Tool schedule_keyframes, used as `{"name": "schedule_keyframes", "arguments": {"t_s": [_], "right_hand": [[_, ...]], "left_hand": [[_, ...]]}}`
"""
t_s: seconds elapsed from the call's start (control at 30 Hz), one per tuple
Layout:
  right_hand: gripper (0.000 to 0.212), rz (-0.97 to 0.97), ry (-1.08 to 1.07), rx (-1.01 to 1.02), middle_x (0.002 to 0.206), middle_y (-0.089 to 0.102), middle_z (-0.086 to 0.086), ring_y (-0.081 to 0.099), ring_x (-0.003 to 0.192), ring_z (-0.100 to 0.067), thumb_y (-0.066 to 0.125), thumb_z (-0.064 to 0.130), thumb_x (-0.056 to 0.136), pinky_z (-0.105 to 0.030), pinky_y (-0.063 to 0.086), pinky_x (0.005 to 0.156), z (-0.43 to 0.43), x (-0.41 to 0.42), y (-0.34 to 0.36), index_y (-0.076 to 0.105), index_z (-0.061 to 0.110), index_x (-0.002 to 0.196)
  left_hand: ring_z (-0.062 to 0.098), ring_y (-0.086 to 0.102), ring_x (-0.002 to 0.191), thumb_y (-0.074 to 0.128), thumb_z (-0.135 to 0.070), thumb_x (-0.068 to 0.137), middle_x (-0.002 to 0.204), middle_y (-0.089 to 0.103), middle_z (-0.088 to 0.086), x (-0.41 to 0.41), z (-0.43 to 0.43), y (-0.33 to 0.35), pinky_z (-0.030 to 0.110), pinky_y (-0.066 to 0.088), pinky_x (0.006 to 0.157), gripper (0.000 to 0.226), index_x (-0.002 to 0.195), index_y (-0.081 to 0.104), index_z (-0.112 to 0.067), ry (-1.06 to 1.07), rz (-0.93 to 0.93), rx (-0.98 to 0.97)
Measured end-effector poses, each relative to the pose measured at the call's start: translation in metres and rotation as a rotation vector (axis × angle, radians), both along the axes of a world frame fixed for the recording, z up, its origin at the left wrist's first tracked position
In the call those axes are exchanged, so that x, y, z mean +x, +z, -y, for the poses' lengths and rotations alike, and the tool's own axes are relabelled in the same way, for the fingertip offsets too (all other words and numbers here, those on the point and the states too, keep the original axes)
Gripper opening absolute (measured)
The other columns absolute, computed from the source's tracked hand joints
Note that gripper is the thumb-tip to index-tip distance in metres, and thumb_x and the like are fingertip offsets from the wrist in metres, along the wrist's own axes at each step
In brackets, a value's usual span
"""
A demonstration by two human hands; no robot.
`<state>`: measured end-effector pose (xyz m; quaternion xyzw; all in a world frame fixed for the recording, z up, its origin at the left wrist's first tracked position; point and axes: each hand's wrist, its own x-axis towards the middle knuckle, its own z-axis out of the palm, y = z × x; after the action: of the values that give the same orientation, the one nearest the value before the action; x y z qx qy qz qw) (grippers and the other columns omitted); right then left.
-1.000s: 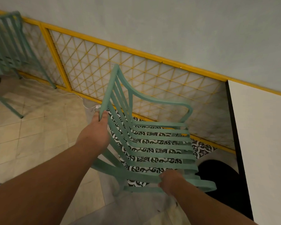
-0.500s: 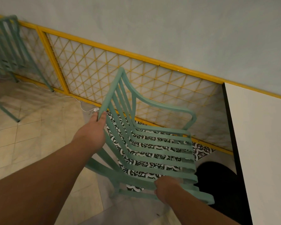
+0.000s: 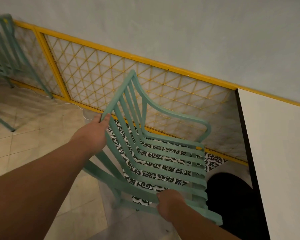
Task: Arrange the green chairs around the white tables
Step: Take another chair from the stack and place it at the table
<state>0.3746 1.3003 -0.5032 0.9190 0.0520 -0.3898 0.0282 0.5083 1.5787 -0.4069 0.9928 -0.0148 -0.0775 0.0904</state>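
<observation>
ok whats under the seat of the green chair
Black-and-white patterned floor tiles show through the slats of the green chair. The slats and the right hand gripping its near side cover the rest, so whether its feet touch the floor cannot be told.

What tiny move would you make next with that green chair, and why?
Probably ease the green chair a little rightward, toward the white table. The left hand grips its backrest corner and the right hand grips its near edge. The seat faces the table, and a gap of floor shows between them.
</observation>
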Motion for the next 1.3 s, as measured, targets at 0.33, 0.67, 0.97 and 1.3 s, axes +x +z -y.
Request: {"name": "schedule_keyframes", "arguments": {"t_s": [0.33, 0.67, 0.97, 1.3], "right_hand": [[0.039, -0.001, -0.075, 0.029, 0.136, 0.060, -0.007, 0.056, 0.126, -0.027, 0.055, 0.016, 0.101, -0.041, 0.047, 0.107, -0.004, 0.003, -0.012, 0.058, 0.015, 0.139], [0.038, -0.010, -0.143, 0.057, 0.132, 0.063, -0.006, 0.059, 0.123, -0.026, 0.055, 0.016, 0.101, -0.041, 0.048, 0.106, -0.008, -0.004, -0.012, 0.054, 0.017, 0.138], [0.029, 0.039, -0.316, 0.296, 0.127, 0.067, -0.011, 0.064, 0.117, -0.027, 0.055, 0.018, 0.104, -0.036, 0.051, 0.101, -0.061, 0.016, -0.009, 0.061, 0.009, 0.130], [0.035, 0.004, -0.464, 0.433, 0.126, 0.060, -0.001, 0.059, 0.111, -0.017, 0.050, 0.036, 0.104, -0.032, 0.047, 0.104, -0.049, 0.017, 0.017, 0.055, 0.020, 0.135]], "left_hand": [[0.027, 0.058, 0.119, 0.045, -0.010, 0.096, 0.170, 0.002, -0.006, 0.007, -0.003, -0.002, 0.041, 0.053, 0.086, 0.081, 0.163, 0.004, -0.031, -0.010, 0.031, -0.031], [0.020, 0.057, 0.070, 0.047, -0.030, 0.099, 0.091, 0.063, 0.006, -0.002, -0.003, 0.001, 0.035, 0.044, 0.059, 0.027, 0.114, 0.060, -0.012, 0.292, 0.265, -0.281], [0.012, 0.049, 0.057, 0.044, -0.018, 0.107, 0.069, 0.049, 0.000, 0.013, 0.000, 0.000, 0.028, 0.027, 0.046, 0.019, 0.091, 0.051, -0.011, 0.204, 0.188, -0.172], [0.017, 0.055, 0.061, 0.045, -0.017, 0.106, 0.077, 0.060, 0.005, 0.022, -0.002, 0.002, 0.028, 0.037, 0.051, 0.015, 0.107, 0.052, -0.003, 0.162, 0.132, -0.249]]}}
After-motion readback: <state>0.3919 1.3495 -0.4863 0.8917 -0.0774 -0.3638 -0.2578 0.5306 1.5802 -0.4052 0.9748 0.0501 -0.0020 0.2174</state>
